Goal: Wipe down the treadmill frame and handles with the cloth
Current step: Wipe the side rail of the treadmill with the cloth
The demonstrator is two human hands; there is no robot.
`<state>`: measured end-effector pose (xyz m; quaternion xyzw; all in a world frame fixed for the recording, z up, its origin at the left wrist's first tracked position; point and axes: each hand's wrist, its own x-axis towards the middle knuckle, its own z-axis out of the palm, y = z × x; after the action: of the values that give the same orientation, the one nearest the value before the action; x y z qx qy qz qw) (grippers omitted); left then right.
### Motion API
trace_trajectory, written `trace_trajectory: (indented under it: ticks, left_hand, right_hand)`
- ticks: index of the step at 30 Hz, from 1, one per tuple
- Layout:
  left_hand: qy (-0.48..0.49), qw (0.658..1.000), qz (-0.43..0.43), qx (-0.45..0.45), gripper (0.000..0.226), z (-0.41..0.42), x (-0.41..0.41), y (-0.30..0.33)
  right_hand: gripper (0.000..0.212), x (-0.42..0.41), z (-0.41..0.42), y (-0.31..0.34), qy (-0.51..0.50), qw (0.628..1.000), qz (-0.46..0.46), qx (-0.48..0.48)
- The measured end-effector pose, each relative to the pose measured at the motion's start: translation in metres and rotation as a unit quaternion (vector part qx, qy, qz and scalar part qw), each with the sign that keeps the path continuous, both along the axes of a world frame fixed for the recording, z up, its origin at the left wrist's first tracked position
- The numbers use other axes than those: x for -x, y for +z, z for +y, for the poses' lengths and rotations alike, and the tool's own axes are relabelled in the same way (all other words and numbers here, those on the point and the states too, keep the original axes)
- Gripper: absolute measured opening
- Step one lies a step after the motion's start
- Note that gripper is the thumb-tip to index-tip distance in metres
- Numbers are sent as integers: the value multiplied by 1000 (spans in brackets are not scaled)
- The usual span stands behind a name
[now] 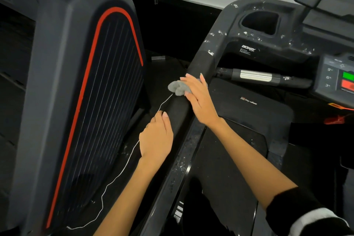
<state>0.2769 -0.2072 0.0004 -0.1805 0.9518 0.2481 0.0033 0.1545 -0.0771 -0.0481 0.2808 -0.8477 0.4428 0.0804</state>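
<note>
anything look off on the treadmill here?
Yes. White flecks, like chipped paint or debris, speckle the console frame near the cup holder and the side rail. A long white thread trails from the grey cloth.

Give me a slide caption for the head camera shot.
Right hand presses a grey cloth on the treadmill's padded handrail; left hand grips it lower down.

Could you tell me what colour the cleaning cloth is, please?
Grey; the cloth shows best in the head view.
</note>
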Motion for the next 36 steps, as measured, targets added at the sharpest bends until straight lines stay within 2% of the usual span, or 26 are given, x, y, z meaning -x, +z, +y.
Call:
trace_trajectory:
  ticks: [3,5,8,11,14,16,20,23,29,36]
  left_hand:
    - [2,1000,2,2,43,1,0,-1]
    - [4,1000,0,2,43,2,0,-1]
    - [3,1000,-4,6,44,2,0,0]
    - [2,1000,-10,4,44,1,-1,0]
    - [2,1000,-6,-3,41,0,-1,0]
    - [-3,1000,-4,-2,38,-1,-1,-1]
    - [-1,1000,-12,-8,43,1,1,0]
    - [-9,1000,-16,6,48,5,6,0]
    - [-9,1000,-22,17,48,11,26,-2]
    - [-3,1000,-20,14,46,15,43,-5]
  right_hand:
    - [42,17,-17,11,-72,996,-19,-38]
    - [41,20,-33,19,-124,988,-16,-95]
    - [34,5,-50,20,-119,979,45,-158]
    - [39,-19,-47,21,-51,992,65,-99]
    - [31,-45,-30,16,28,999,23,16]
    - [34,-63,-14,6,58,997,5,43]
    - [45,-65,15,-20,87,996,14,13]
    - [41,-46,21,-31,80,996,37,-26]
    - [36,-13,27,-34,70,995,65,-38]
    - [48,34,34,-17,26,998,64,-11]
